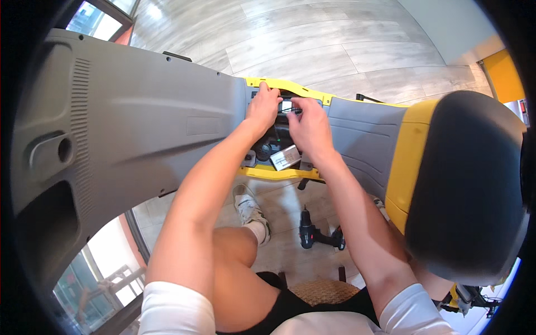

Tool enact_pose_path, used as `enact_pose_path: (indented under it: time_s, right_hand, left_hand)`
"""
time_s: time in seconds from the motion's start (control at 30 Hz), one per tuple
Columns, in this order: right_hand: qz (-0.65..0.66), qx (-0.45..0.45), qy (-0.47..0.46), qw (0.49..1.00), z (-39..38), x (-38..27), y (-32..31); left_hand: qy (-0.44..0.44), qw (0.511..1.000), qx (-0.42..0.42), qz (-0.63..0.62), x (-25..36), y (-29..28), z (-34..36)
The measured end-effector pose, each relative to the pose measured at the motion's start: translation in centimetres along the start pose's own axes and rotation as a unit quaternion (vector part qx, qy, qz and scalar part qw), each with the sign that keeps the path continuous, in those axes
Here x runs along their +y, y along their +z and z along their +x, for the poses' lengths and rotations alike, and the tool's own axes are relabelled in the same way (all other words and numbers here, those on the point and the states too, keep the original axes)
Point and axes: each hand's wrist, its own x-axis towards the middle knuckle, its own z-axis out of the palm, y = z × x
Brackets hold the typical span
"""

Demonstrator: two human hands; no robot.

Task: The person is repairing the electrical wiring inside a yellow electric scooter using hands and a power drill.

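Both hands work in an opened compartment in the grey footboard of a yellow-and-grey scooter. My left hand reaches over the compartment's far left corner, its fingers bent and drawn together; what lies under them is hidden. At the far right side, my right hand has curled fingers and its thumb close to thin black cables. Between the hands shows a small bright white part. Nearer to me, a silver box with a printed label lies tilted beside a round black part.
Yellow trim borders the compartment's near side. The scooter's black seat rises at the right, and its grey front panel fills the left. A black cordless drill rests on the floor near my shoe.
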Motion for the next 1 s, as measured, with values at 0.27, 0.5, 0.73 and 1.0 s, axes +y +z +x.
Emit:
enact_pose_path:
  time_s: [0.27,0.5,0.73,1.0]
  right_hand:
    - [-0.070,-0.070,-0.135,0.986,4.4,5.0,4.8]
    - [-0.115,-0.102,-0.152,0.976,5.5,5.7,4.4]
    - [0.035,-0.122,-0.129,0.983,5.6,6.2,2.2]
    - [0.069,-0.134,-0.117,0.982,5.5,6.6,1.3]
  left_hand:
    - [0.130,0.985,0.032,-0.111,-3.3,-2.1,-1.6]
    - [0.042,0.974,0.133,-0.181,-3.3,-4.5,-5.0]
    - [0.091,0.981,0.093,-0.146,-4.1,-4.2,-8.1]
    - [0.119,0.980,0.093,-0.127,-4.6,-3.0,-7.2]
